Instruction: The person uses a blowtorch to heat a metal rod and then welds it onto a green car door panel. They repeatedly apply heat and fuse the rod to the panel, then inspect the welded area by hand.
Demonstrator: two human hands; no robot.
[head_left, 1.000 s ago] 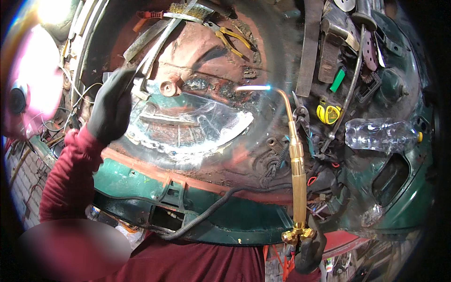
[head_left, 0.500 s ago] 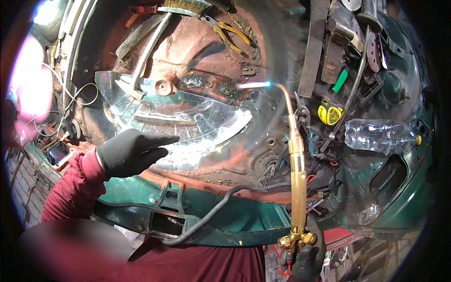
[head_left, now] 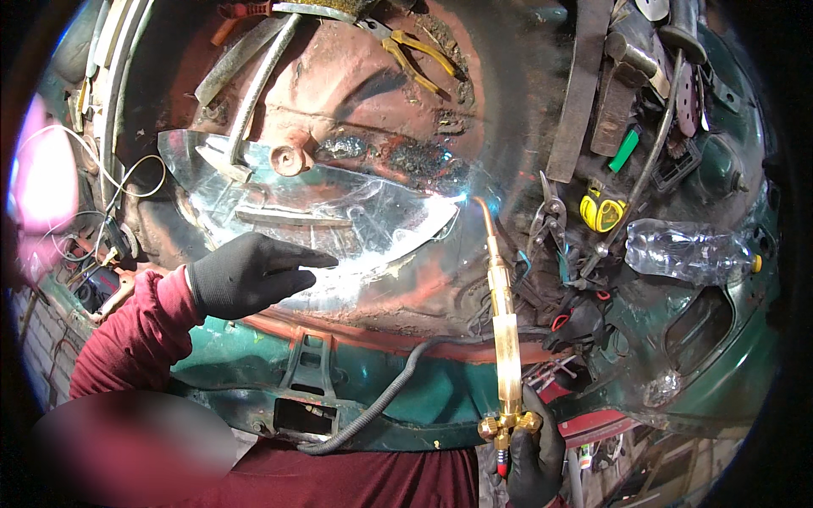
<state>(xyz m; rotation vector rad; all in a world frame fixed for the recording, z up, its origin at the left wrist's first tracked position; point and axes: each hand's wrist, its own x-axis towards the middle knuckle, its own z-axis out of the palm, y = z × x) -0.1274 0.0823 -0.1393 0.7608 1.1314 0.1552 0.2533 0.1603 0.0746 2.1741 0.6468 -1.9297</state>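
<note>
Through my remote feed, the gloved left hand (head_left: 254, 275) has fingers outstretched, holding nothing; whether it touches the shiny sheet-metal patch (head_left: 360, 195) beyond it, I cannot tell. Rightward, the gloved right hand (head_left: 535, 453) wraps the brass gas torch's (head_left: 507, 360) base, flame (head_left: 461, 199) ahead of that grip, at the patch's right tip. Lingering heat could burn through the edge. I can read no lettering.

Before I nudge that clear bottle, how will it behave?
Lying on its side, the bottle may roll. Its thin-looking clear plastic probably squeezes in easily. No liquid line shows, so it's likely light for its size.
</note>
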